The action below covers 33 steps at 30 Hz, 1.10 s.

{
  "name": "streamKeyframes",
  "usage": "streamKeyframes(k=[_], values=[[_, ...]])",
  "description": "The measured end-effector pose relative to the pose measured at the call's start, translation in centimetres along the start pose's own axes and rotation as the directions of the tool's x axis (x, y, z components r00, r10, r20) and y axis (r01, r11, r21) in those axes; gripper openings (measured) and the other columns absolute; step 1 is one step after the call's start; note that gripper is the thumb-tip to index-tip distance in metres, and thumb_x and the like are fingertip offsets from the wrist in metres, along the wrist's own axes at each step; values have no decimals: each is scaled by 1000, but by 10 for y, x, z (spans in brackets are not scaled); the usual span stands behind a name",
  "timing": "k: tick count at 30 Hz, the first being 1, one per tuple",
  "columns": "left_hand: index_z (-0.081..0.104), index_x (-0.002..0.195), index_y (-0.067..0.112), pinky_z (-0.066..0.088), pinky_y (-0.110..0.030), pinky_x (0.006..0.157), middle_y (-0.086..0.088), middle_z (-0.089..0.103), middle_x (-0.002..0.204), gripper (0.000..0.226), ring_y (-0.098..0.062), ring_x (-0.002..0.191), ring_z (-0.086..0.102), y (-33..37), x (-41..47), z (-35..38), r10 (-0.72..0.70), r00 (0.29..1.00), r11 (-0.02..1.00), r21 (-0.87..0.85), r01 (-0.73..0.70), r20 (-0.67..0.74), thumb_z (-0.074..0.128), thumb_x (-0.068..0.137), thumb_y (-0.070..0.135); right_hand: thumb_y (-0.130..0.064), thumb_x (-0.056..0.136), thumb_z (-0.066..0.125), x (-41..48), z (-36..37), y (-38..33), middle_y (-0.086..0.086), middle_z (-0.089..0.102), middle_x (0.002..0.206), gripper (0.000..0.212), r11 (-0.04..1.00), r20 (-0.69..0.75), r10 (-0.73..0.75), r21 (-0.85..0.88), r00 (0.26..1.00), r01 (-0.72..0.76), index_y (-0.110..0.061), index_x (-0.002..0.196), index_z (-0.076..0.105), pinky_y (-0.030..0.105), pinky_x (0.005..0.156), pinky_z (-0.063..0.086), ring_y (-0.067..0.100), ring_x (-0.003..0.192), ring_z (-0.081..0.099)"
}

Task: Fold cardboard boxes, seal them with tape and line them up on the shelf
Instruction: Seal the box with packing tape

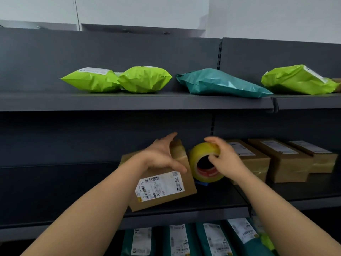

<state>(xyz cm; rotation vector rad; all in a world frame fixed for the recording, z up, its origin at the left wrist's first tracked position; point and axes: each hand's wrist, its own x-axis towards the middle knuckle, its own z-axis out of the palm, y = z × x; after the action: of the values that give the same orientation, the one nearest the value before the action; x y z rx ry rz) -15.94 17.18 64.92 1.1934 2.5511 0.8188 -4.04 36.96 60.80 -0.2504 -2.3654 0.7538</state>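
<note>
A brown cardboard box (166, 189) with a white shipping label lies tilted on the middle shelf (184, 211). My left hand (162, 156) rests on the box's top, thumb along the near face, fingers stretched over the far edge. Right beside the box stands a roll of yellowish tape (203, 163), its red-rimmed core facing me. My right hand (225, 157) grips the roll, fingers over its top and thumb at the core. A strip of tape runs over the box's upper end.
Three sealed cardboard boxes (287, 159) stand in a row on the middle shelf to the right. The upper shelf (129, 102) holds lime-green mailers (118, 80) and a teal one (221, 84). Teal labelled parcels (184, 241) fill the shelf below.
</note>
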Motion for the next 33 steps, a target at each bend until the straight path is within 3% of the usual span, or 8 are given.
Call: streamKeyframes(k=[3, 5, 10, 14, 17, 23, 29, 33], values=[[14, 154, 38, 29, -44, 117, 5, 32, 155, 132, -22, 144, 27, -8, -14, -3, 49, 992, 974, -213, -73, -115, 93, 49, 45, -2, 84, 63, 11, -18, -20, -4, 57, 124, 49, 998, -96, -61, 25, 993, 64, -28, 125, 56, 30, 97, 44, 13, 113, 52], [19, 153, 36, 34, -35, 113, 5, 38, 150, 127, -17, 137, 37, -14, -24, -5, 59, 975, 925, -355, -134, -214, 95, 52, 35, 0, 85, 61, 18, -27, -30, -2, 59, 120, 49, 995, -140, -57, 74, 988, 68, -29, 124, 57, 31, 95, 46, 14, 109, 55], [24, 152, 37, 40, -21, 94, 8, 40, 144, 120, -8, 122, 46, -32, -45, -14, 60, 954, 830, -516, -211, -294, 93, 53, 30, -1, 93, 52, 32, -24, -45, 4, 57, 126, 53, 984, -92, -170, 31, 981, 173, -33, 135, 51, 33, 103, 43, 18, 116, 53], [33, 146, 41, 44, -21, 93, 8, 41, 144, 122, -7, 124, 48, -50, -55, -18, 51, 935, 791, -558, -252, -351, 92, 40, 45, 4, 92, 48, 36, -20, -46, 5, 51, 124, 59, 980, -32, -187, -71, 982, 185, -40, 131, 52, 25, 97, 36, 22, 117, 48], [37, 143, 43, 45, -25, 97, 7, 42, 143, 118, -9, 126, 48, -61, -59, -22, 51, 926, 775, -570, -274, -375, 90, 38, 49, 7, 90, 46, 34, -16, -45, 2, 46, 124, 64, 973, 42, -168, -152, 985, 173, -45, 128, 52, 31, 95, 40, 24, 116, 46], [39, 139, 49, 45, -33, 105, 9, 46, 141, 113, -8, 127, 49, -71, -59, -22, 62, 917, 747, -591, -305, -394, 92, 39, 48, -2, 93, 46, 39, -23, -52, -5, 46, 118, 64, 953, 86, -144, -257, 986, 162, -54, 131, 45, 40, 92, 47, 19, 112, 48], [44, 135, 49, 44, -36, 106, 8, 46, 141, 106, -8, 128, 47, -79, -61, -24, 57, 906, 722, -610, -327, -419, 92, 40, 46, -3, 95, 44, 43, -24, -61, 3, 42, 134, 62, 928, 134, -133, -332, 982, 171, -50, 136, 43, 29, 85, 41, 22, 115, 47], [47, 132, 49, 44, -41, 107, 8, 48, 140, 104, -11, 128, 49, -87, -63, -26, 50, 900, 684, -642, -346, -433, 93, 39, 45, -2, 93, 44, 48, -24, -62, -3, 44, 130, 64, 871, 198, -145, -438, 970, 220, -52, 133, 45, 39, 91, 45, 21, 113, 46]])
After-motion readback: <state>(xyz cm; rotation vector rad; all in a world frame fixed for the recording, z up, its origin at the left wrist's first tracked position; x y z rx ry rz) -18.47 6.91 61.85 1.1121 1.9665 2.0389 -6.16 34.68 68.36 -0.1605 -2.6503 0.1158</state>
